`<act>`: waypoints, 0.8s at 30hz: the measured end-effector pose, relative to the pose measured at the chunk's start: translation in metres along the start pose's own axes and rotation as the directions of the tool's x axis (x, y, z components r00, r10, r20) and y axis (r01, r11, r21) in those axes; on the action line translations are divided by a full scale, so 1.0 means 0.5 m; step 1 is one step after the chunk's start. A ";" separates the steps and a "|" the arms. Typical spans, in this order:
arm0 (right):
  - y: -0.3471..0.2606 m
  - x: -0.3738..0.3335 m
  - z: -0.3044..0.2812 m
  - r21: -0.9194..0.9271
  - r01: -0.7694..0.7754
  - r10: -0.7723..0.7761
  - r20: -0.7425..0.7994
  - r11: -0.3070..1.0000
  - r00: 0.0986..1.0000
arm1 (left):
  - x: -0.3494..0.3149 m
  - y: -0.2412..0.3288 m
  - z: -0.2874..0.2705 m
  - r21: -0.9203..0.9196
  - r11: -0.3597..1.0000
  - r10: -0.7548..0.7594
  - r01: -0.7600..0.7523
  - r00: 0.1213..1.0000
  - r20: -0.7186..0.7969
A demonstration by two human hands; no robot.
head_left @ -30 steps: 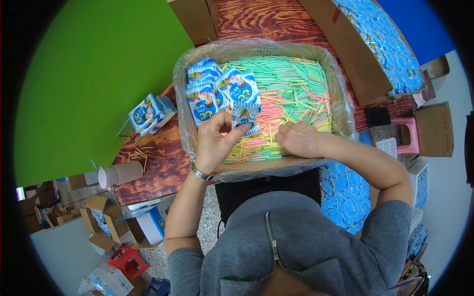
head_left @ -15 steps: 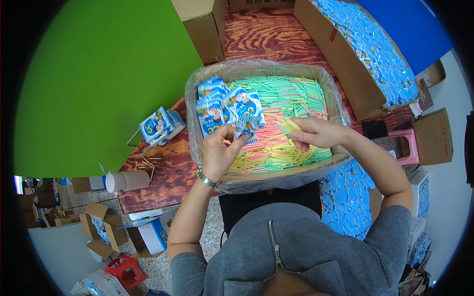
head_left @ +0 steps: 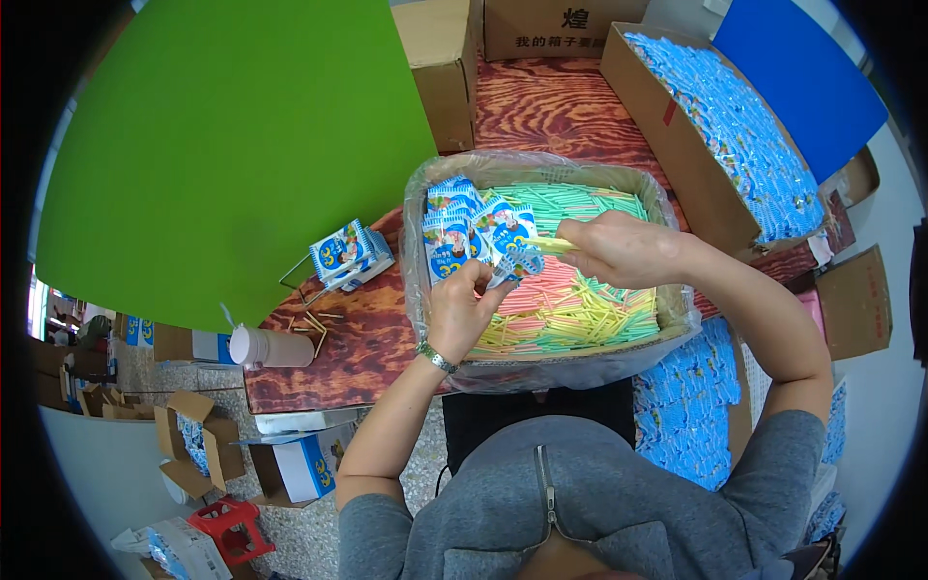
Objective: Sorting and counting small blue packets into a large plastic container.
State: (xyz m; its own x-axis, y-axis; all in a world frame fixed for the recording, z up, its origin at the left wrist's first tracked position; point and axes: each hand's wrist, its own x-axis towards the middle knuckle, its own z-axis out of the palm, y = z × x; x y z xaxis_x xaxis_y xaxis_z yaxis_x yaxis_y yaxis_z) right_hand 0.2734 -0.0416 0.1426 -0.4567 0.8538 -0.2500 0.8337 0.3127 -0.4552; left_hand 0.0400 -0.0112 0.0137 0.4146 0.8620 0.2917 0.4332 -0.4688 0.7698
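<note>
My left hand [head_left: 462,309], with a watch on its wrist, pinches a small blue and white packet [head_left: 523,264] over a carton [head_left: 561,365] lined with clear plastic. In my right hand [head_left: 623,249] are thin yellow sticks [head_left: 549,246]. Their ends meet the upper edge of the packet; whether they are inside it I cannot tell. Below both hands, the carton is filled with loose thin sticks [head_left: 580,314] in yellow, pink and green. Several flat blue and white packets [head_left: 447,246] lie on top of them at the left side.
Left of the carton, more packets [head_left: 343,256] rest in a wire stand, near stray sticks [head_left: 314,324] and a pale pink bottle [head_left: 273,346]. A long carton [head_left: 691,145] full of blue packets stands at the back right. A green board [head_left: 242,164] covers the far left.
My right hand has moved left with the sticks, bringing them from above the pile to the packet's edge. My left hand still holds the packet. The whole view has shifted slightly.
</note>
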 end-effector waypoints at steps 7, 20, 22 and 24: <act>-0.011 0.031 -0.001 -0.226 0.028 0.007 0.155 0.974 0.988 | -0.006 -0.008 0.004 0.059 0.995 0.078 -0.075 0.996 -0.045; -0.098 0.073 -0.074 -0.383 0.067 -0.018 0.129 0.921 0.991 | -0.011 0.007 -0.012 0.018 0.996 0.087 -0.087 0.996 -0.021; -0.069 0.069 -0.070 -0.298 0.119 -0.126 -0.007 0.947 0.992 | -0.013 -0.008 -0.010 -0.048 0.994 0.091 -0.094 0.995 -0.046; -0.039 0.069 -0.056 -0.216 0.179 -0.214 -0.152 0.960 0.965 | -0.014 -0.026 -0.004 -0.116 0.988 0.098 -0.105 0.993 -0.069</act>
State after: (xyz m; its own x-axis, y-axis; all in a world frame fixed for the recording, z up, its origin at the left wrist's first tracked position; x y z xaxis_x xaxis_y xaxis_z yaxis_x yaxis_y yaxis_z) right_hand 0.2500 -0.0068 0.1667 -0.5722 0.8200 -0.0137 0.7853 0.5430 -0.2975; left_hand 0.0299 -0.0108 0.0029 0.3990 0.8233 0.4037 0.2915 -0.5313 0.7954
